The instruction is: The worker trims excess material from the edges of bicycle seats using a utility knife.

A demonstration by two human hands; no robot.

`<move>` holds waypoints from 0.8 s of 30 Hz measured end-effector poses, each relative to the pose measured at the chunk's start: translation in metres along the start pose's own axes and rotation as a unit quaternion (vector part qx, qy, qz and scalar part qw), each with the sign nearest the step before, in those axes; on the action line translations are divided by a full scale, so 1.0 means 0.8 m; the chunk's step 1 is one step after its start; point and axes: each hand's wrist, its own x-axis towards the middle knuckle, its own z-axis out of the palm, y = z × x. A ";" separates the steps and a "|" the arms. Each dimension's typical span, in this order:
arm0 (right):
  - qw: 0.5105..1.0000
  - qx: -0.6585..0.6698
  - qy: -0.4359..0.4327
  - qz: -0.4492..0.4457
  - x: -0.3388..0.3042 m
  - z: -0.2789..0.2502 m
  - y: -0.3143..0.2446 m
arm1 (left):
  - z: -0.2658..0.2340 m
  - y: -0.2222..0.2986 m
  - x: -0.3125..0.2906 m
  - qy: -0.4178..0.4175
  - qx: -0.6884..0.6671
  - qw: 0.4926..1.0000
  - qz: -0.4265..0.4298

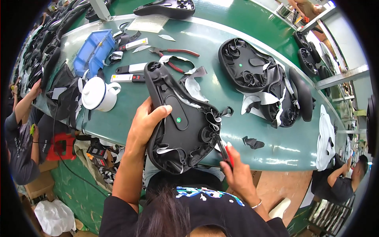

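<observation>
A glossy green surface curves across the frame. At centre is a black, saddle-shaped seat shell. Upper left sit a blue plastic bin and a white handled mug. The left hand clamps the shell's left edge; the right hand grips a red-handled tool at its lower-right rim.

A round green-and-white sticker marks the held black saddle.
</observation>
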 end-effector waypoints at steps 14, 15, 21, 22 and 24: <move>0.788 0.601 0.136 -0.006 0.162 -0.004 0.003 | -0.002 -0.084 -0.048 0.280 0.365 0.851 0.252; 0.773 0.611 0.169 0.013 0.159 -0.002 0.007 | 0.007 -0.070 -0.046 0.289 0.432 0.801 0.296; 0.966 0.159 0.092 -0.183 0.134 -0.018 -0.047 | 0.084 -0.022 -0.006 -0.024 0.596 0.708 0.378; 0.965 0.086 0.093 -0.230 0.129 -0.022 -0.048 | 0.085 -0.026 0.006 -0.018 0.585 0.702 0.405; 0.966 0.110 0.068 -0.222 0.110 -0.049 -0.026 | 0.087 -0.032 0.012 -0.043 0.581 0.720 0.378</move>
